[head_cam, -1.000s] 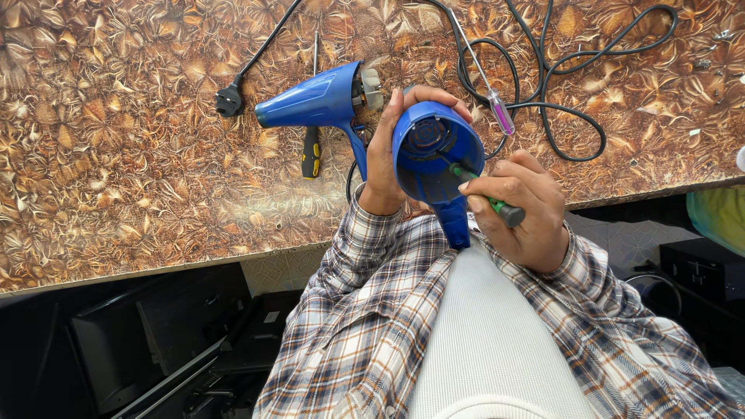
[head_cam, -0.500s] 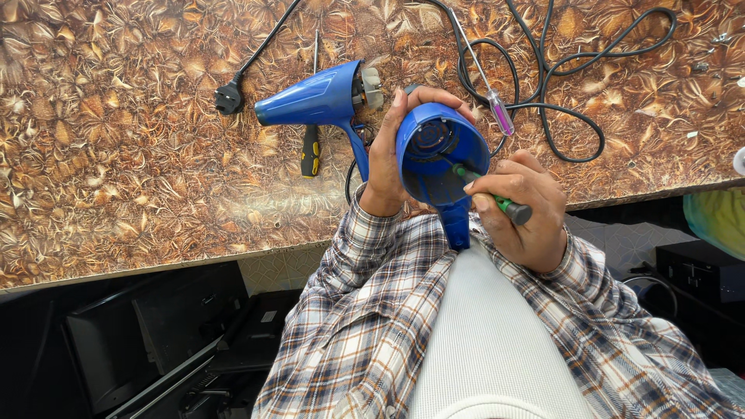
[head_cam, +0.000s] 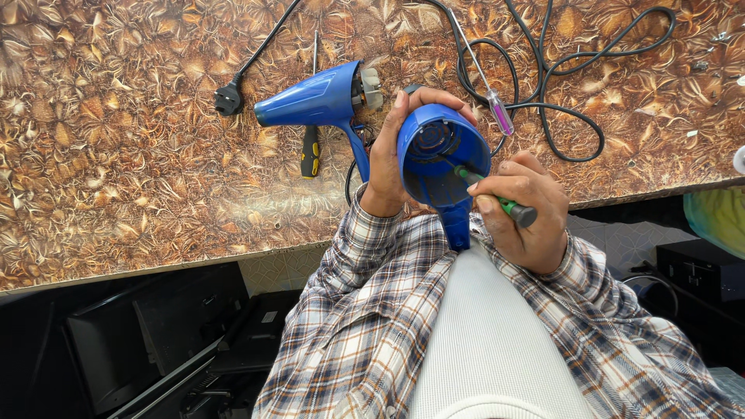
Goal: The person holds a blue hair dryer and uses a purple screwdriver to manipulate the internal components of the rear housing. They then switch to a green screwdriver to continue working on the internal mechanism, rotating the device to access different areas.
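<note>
My left hand (head_cam: 393,151) grips a blue hair dryer shell (head_cam: 440,161) with its open round end turned toward me and its handle pointing down. My right hand (head_cam: 524,208) holds a green-handled screwdriver (head_cam: 497,199), its shaft reaching into the shell's opening. A second blue hair dryer part (head_cam: 320,101), with grey inner parts showing at its cut end, lies on the brown patterned worktop (head_cam: 116,155) just left of my left hand.
A yellow-and-black screwdriver (head_cam: 310,147) lies beside the loose dryer part. A pink-handled screwdriver (head_cam: 497,109) rests among coils of black cable (head_cam: 559,77). A black plug (head_cam: 229,99) lies at upper left. Dark equipment sits below the worktop edge.
The shell and both hands have shifted only slightly; the screwdriver stays inside the shell's opening.
</note>
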